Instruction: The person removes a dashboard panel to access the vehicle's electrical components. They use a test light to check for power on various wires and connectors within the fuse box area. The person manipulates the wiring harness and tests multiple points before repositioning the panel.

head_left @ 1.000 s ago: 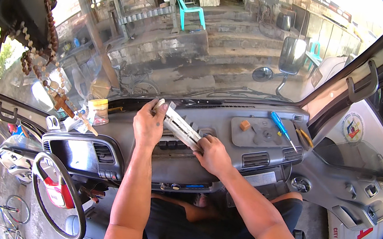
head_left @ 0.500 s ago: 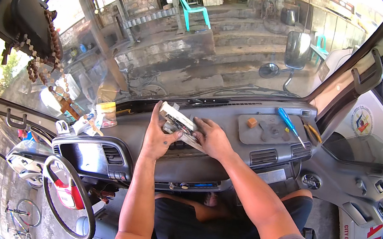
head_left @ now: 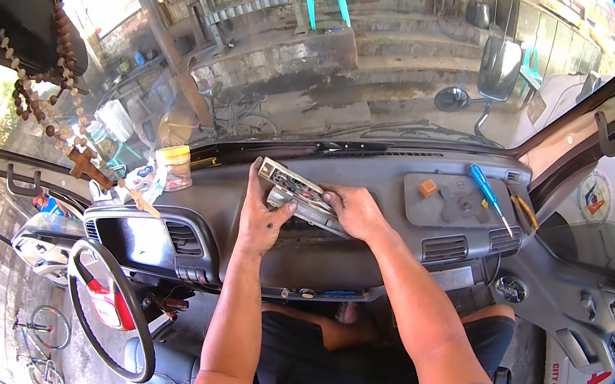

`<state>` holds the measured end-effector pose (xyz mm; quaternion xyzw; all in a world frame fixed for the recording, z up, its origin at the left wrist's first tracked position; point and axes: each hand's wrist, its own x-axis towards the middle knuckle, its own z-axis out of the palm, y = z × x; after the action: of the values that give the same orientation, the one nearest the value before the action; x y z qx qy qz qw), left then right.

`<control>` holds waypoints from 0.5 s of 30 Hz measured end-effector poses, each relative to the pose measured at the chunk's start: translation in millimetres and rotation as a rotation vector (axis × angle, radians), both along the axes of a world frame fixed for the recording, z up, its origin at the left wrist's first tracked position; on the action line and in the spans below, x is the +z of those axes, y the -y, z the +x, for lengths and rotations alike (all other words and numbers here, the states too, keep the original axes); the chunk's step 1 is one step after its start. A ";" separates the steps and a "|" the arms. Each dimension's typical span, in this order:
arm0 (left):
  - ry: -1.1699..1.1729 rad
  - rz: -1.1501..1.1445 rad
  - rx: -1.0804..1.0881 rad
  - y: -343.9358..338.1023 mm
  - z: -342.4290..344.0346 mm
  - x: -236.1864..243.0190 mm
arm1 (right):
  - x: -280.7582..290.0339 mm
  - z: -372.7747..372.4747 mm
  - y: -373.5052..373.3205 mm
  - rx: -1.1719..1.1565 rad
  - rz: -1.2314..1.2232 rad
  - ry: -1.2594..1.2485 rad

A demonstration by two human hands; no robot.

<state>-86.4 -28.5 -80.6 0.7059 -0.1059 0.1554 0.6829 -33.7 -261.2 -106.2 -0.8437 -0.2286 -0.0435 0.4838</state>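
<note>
Above the middle of the dashboard I hold a long, narrow, pale housing (head_left: 294, 184) with wires and small parts showing in its open side. A greyish strip runs along its near side. My left hand (head_left: 259, 226) grips its left end, thumb on the near side and a finger stretched up along the end. At the other end my right hand (head_left: 359, 213) is closed around it, thumb over the open side; the palm and fingers hide that end. What exact device it is, I cannot tell.
On the dashboard's right lie a blue-handled screwdriver (head_left: 488, 191), pliers (head_left: 527, 210) and an orange-brown cube (head_left: 427, 187). Bags and a yellow-topped tub (head_left: 174, 167) stand at the left. Rosary beads (head_left: 50, 108) hang above them; the steering wheel (head_left: 142, 335) is lower left.
The housing has turned in my hands; more of its wired inside and the greyish strip now show, and it lies less steeply. Both hands keep hold. The whole view has shifted slightly.
</note>
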 end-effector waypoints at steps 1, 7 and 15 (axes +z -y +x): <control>-0.008 0.026 0.013 -0.9 -1.2 0.2 | -0.8 -0.2 -0.5 0.000 0.006 0.012; -0.071 -0.134 0.085 5.2 -4.5 4.3 | -1.4 -2.1 -2.4 0.016 -0.014 0.049; -0.125 0.038 0.384 18.7 11.0 11.1 | 1.9 -6.9 -4.6 0.031 -0.012 0.054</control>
<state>-75.4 -47.3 -69.6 0.7343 0.0705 0.2365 0.6324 -40.7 -256.6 -104.4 -0.8414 -0.2551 -0.0574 0.4730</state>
